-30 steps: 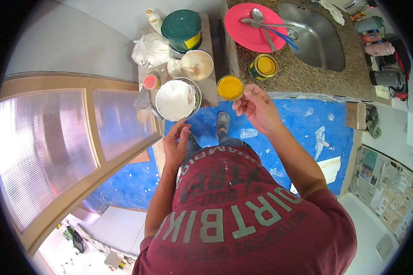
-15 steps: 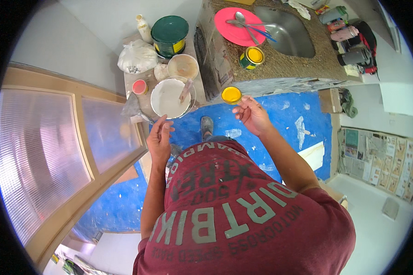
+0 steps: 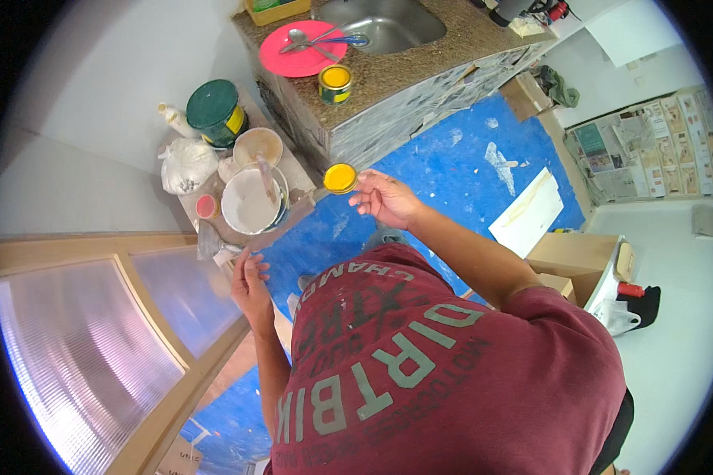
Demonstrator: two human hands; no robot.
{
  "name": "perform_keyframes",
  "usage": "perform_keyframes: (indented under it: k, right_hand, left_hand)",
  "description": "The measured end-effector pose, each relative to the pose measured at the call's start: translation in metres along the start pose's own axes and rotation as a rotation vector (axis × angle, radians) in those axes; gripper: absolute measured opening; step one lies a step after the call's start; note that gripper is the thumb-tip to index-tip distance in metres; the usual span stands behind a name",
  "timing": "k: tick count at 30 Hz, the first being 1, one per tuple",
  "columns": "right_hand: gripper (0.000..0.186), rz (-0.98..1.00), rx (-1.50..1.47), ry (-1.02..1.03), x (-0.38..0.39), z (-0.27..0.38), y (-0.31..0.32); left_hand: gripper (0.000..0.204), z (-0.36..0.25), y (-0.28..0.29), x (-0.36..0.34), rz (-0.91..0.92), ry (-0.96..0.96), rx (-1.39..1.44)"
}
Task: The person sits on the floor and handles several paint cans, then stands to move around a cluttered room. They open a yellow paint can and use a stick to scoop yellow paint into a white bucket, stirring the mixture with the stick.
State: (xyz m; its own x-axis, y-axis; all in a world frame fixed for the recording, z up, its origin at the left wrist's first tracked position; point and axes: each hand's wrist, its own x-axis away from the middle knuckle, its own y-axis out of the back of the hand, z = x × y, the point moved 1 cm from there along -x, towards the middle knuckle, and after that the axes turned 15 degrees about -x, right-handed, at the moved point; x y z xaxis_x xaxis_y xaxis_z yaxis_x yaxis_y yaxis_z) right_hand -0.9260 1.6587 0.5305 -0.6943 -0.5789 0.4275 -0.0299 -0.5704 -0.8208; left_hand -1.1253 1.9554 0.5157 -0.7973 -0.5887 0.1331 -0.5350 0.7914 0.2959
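Note:
Between the fingertips and thumb of my right hand [image 3: 384,199] is a round paint-can lid [image 3: 341,178], held by its edge with its yellow-coated face up. It is in the air in front of the counter corner. A small green can [image 3: 335,85] with yellow paint at its top stands on the counter edge beyond the lid. My left hand [image 3: 251,286] is raised beside the partition, fingers loosely bent and apart, with nothing visible in it. Near it, a white bucket [image 3: 249,201] with pale paint and a brush [image 3: 266,180] stands on a low table.
A large dark green tub [image 3: 216,113], a white bag [image 3: 188,165], a whitish bowl [image 3: 258,147] and a small pink-topped pot [image 3: 207,207] crowd that table. On the counter lie a pink plate [image 3: 285,57] with cutlery and a sink [image 3: 388,28]. Blue sheeting [image 3: 444,174] covers the floor.
The view has turned, so the counter and low table appear farther left. My right hand still holds the lid, and my left hand remains raised and without anything in it.

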Motion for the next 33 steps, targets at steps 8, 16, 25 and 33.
perform_keyframes:
  k: [8,16,25,33]
  right_hand:
    - [0.017,0.107,-0.086,-0.081,-0.004,0.071,0.063]
    - [0.017,0.106,-0.161,-0.011,0.022,0.175,0.171]
    - [0.018,0.096,-0.204,0.017,0.065,0.217,0.215]
    - [0.019,0.148,-0.167,-0.067,0.059,0.215,0.205]
  left_hand:
    - [0.043,-0.036,-0.119,0.023,-0.065,0.104,0.107]
    - [0.045,-0.096,-0.28,0.059,0.18,0.238,0.074]
    - [0.047,-0.134,-0.352,0.055,0.268,0.233,0.147]
    - [0.045,-0.13,-0.352,0.074,0.232,0.289,0.186]
